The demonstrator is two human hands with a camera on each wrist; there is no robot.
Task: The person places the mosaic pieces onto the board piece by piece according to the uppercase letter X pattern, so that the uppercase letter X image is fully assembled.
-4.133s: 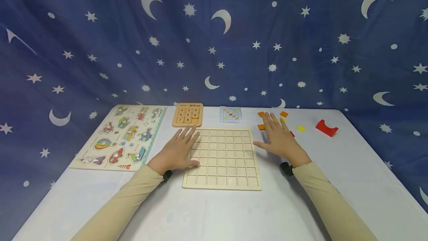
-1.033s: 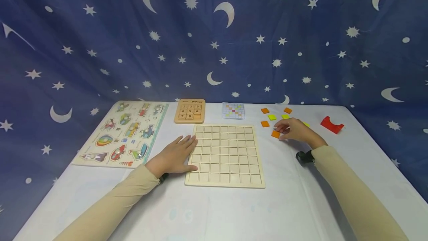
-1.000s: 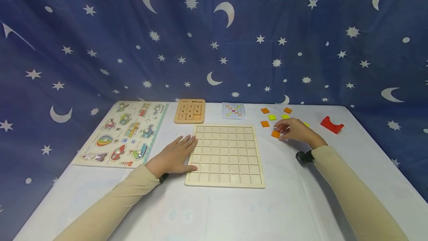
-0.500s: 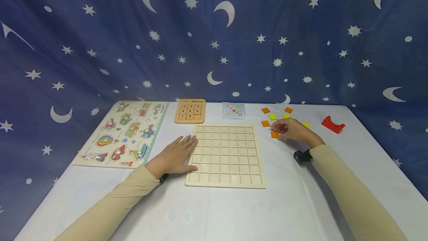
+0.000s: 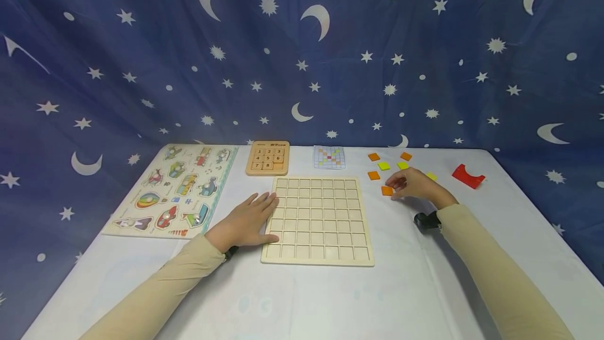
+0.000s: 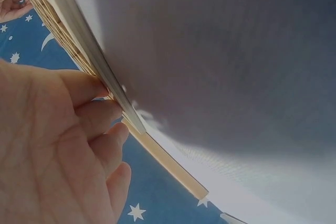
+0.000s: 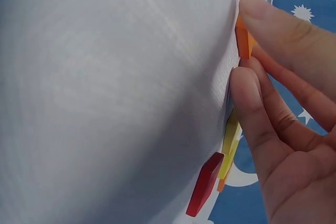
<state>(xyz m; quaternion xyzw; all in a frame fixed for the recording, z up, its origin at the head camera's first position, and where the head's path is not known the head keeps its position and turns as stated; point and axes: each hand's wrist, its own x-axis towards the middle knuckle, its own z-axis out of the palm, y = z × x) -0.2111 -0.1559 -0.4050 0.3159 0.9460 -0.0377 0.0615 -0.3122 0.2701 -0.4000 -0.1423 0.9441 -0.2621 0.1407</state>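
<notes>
We see the left hand (image 5: 246, 221), fingers extended, on the left edge of the grid board (image 5: 324, 223); the right hand (image 5: 415, 183) pinches an orange tile (image 5: 386, 191) on the counter (image 5: 325, 303), right of the board.

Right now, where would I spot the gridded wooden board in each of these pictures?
Head: just below the middle of the picture, the gridded wooden board lies flat, the left hand at its left edge.
Left wrist: upper left, seen nearly edge-on as a slanting strip beside the fingers.
Right wrist: not in it.
Shared landmark: the blue star-patterned cloth, visible in all three views.
</notes>
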